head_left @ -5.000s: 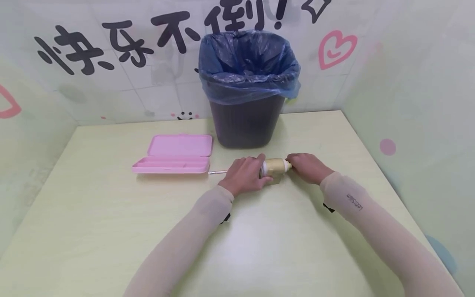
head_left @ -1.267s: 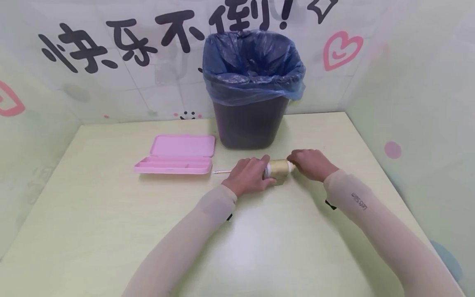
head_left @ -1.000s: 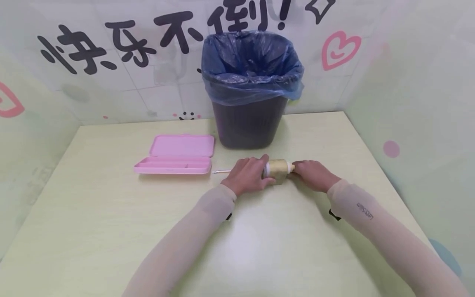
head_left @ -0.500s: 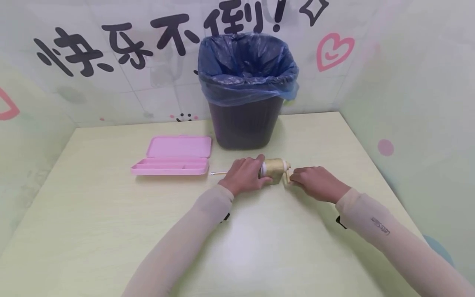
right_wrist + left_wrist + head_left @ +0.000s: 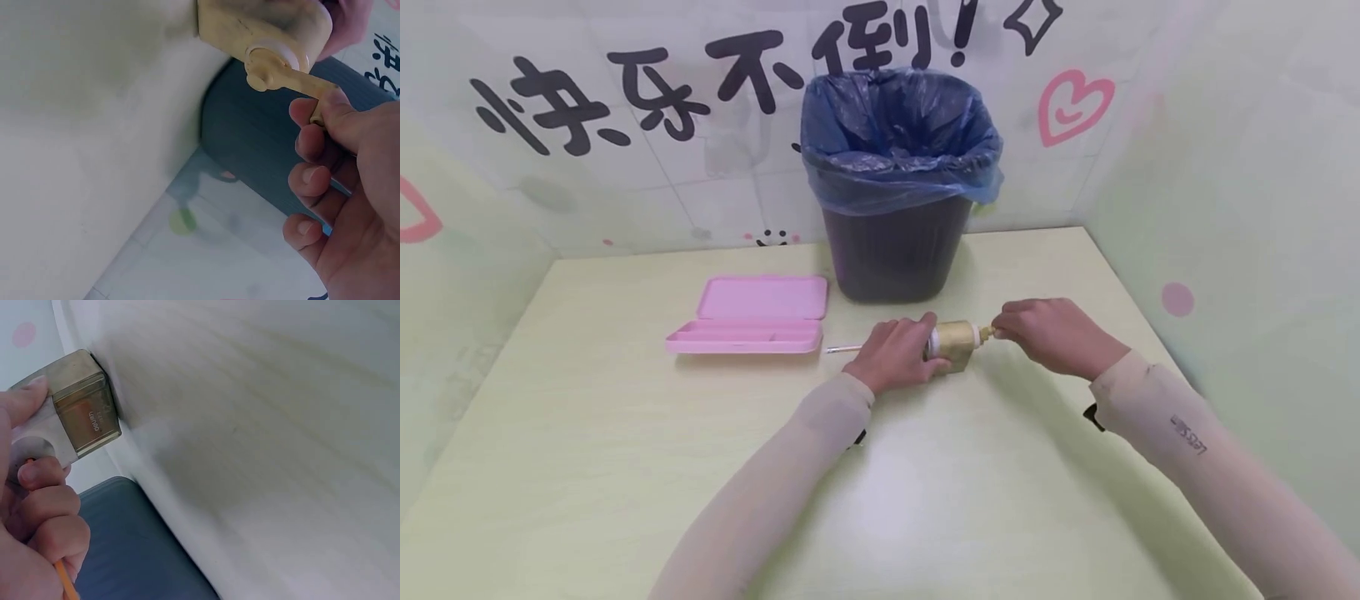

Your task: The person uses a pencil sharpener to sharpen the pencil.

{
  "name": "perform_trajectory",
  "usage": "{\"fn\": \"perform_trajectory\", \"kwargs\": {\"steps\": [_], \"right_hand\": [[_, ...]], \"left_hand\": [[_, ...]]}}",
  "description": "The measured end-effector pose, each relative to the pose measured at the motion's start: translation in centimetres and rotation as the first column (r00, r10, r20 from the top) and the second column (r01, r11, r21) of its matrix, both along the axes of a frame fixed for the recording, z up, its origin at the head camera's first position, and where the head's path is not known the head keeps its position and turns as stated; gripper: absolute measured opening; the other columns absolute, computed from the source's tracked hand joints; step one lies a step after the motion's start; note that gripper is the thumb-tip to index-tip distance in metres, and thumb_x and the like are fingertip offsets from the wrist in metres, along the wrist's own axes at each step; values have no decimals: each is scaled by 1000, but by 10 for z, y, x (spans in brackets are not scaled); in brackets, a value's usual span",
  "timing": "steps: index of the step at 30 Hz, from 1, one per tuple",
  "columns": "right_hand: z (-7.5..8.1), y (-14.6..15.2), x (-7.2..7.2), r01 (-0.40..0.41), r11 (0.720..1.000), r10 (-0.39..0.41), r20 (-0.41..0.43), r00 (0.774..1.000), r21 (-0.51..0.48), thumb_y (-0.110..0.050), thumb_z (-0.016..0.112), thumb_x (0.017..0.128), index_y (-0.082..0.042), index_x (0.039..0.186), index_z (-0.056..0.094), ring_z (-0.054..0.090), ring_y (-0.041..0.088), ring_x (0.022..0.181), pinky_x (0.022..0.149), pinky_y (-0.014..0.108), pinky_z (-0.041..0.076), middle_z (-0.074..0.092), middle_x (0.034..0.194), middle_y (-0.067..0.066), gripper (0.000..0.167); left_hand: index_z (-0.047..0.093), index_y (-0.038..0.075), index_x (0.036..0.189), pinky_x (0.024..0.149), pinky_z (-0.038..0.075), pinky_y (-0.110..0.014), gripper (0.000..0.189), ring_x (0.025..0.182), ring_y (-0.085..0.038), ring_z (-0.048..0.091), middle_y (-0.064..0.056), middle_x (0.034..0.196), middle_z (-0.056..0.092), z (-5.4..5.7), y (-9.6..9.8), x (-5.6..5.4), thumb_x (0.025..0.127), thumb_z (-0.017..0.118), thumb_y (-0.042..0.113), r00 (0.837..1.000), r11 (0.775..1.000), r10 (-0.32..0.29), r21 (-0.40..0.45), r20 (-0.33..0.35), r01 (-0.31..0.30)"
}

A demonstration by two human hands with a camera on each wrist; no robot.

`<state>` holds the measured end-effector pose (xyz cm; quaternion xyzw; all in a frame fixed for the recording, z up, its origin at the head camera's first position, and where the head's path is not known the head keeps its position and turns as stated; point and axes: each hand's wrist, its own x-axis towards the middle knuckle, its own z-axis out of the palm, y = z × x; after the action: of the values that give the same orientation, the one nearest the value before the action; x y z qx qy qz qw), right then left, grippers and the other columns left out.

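On the table, a tan hand-crank pencil sharpener [image 5: 957,335] is gripped by my left hand [image 5: 891,357], thumb and fingers around its body. An orange pencil [image 5: 65,582] runs through the curled fingers of that hand toward the sharpener's white front, and its eraser end sticks out on the left in the head view. My right hand [image 5: 1052,333] is on the other side, pinching the end of the yellow crank handle [image 5: 303,81] between thumb and index finger. The other fingers of my right hand are loosely bent below it in the right wrist view.
A pink pencil case [image 5: 745,336] lies with its lid up to the left. Behind the sharpener stands a dark trash bin [image 5: 895,250] lined with a blue bag [image 5: 898,187]. Patterned walls border the table's back and sides.
My right hand has circled with the crank: lower and nearer half a second ago, it is now higher and farther right. My left hand, the sharpener and the pencil case stay put.
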<state>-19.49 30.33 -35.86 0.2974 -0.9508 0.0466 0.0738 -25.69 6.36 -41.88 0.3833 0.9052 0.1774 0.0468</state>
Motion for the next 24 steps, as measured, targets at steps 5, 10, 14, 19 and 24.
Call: {"fn": "perform_trajectory", "kwargs": {"steps": [5,10,14,19,24], "right_hand": [[4,0,-15,51,999,-51,11,999,-7,-13,68,94,-13,88,70,52,13,57,55,39,49,58,76,-5,6],[1,0,-28,71,997,-71,21,997,-11,-14,65,96,-13,90,70,53,15,58,58,41,49,58,77,-4,8],[-2,-2,-38,86,996,-85,38,996,-9,-15,65,97,-11,96,72,62,20,65,63,44,52,65,85,-1,8],[-14,-4,-51,125,992,-125,79,989,4,-16,64,97,-9,102,73,68,26,76,69,48,53,69,95,3,12],[-38,-2,-57,138,990,-136,121,983,-2,-11,64,96,-11,100,74,68,26,78,69,48,54,71,95,2,10]], "left_hand": [[53,13,109,57,45,-31,47,64,-15,56,1,76,58,-1,1,0,88,72,50,1000,1000,3,-18,-7,-3],[53,13,108,58,45,-33,46,65,-15,56,1,77,58,1,0,0,88,72,49,1000,1000,4,-24,-9,-5],[53,14,108,59,45,-32,45,66,-15,57,2,77,58,1,-1,-1,88,72,49,1000,999,6,-33,-10,-6],[52,13,108,59,45,-32,46,65,-15,57,1,77,58,0,-2,-2,88,72,50,1000,999,2,-33,-31,-3],[52,12,107,57,45,-32,46,64,-15,56,1,76,58,0,1,-2,88,72,49,999,1000,-12,-17,-41,12]]}}
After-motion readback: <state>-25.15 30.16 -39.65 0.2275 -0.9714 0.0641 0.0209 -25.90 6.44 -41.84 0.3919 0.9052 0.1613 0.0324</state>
